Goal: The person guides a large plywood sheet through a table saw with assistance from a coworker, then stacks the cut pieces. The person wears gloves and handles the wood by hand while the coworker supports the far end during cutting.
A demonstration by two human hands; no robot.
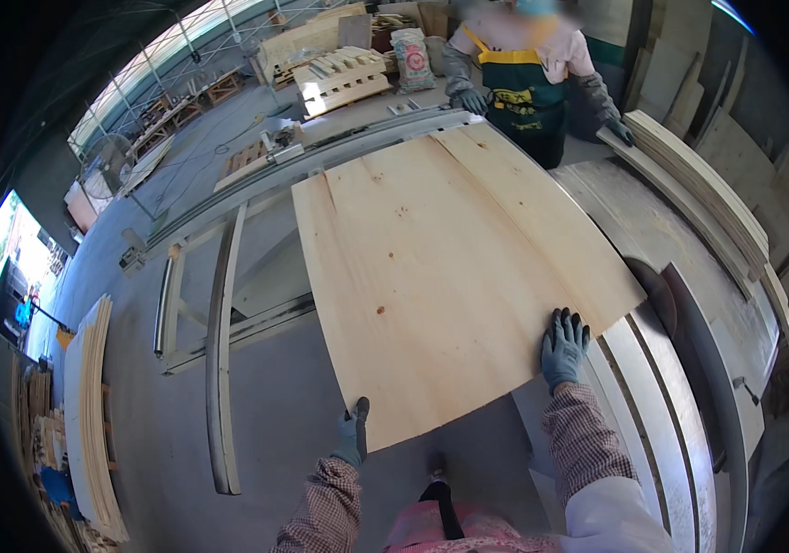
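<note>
A large pale plywood sheet with several small knots lies across the sliding table saw. My left hand, in a grey-blue glove with dark fingertips, grips the sheet's near left corner; the thumb shows along the edge and the other fingers are mostly hidden. My right hand, gloved alike, rests flat on top near the close right edge, fingers stretched forward. Just past the sheet's right corner stands a dark round saw blade, to the right of my right hand.
Across the saw, a co-worker in a dark green apron rests one gloved hand on a stack of boards. A long metal rail juts out left of the sheet. More panels stand at far left.
</note>
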